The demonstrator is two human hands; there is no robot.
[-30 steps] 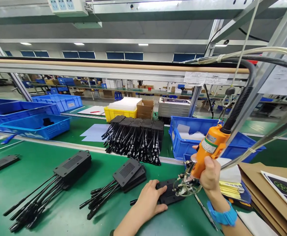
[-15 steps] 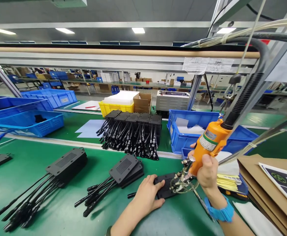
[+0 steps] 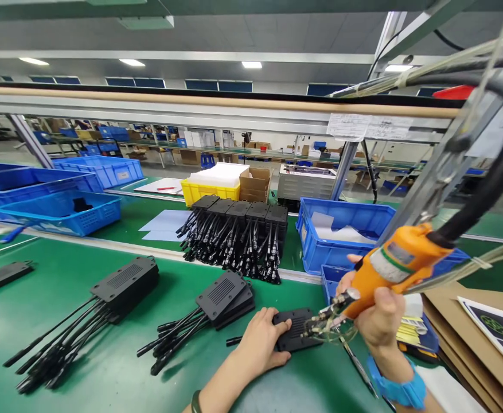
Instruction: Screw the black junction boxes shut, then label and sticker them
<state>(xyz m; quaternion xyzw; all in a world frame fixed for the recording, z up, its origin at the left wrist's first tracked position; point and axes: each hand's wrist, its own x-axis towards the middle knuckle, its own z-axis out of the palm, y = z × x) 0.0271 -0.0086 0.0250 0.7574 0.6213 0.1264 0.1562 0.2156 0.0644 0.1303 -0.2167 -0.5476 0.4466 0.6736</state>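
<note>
My left hand (image 3: 262,338) rests on the left end of a black ribbed case (image 3: 296,328), thumb and fingers spread around its edges and holding it on the green bench. Wrapped in my right hand (image 3: 380,315) is an orange power screwdriver (image 3: 391,267), tilted, with its metal head and thin clear tubes over the case's right side. The tool's exact tip is blurred. To the left lie a small stack of similar cases (image 3: 221,295) with black cables and a taller stack (image 3: 124,281).
Several more cabled cases (image 3: 234,229) stand in rows behind. Blue bins are at the left (image 3: 62,212) and right (image 3: 341,252). A yellow bin (image 3: 212,192) is farther back. Cardboard sheets (image 3: 461,338) lie at the right. A thick black hose (image 3: 487,195) hangs from above.
The orange screwdriver has tilted further over, its top moving right, and my right hand has shifted slightly right and down. My left hand still holds the case. The whole view has shifted slightly.
</note>
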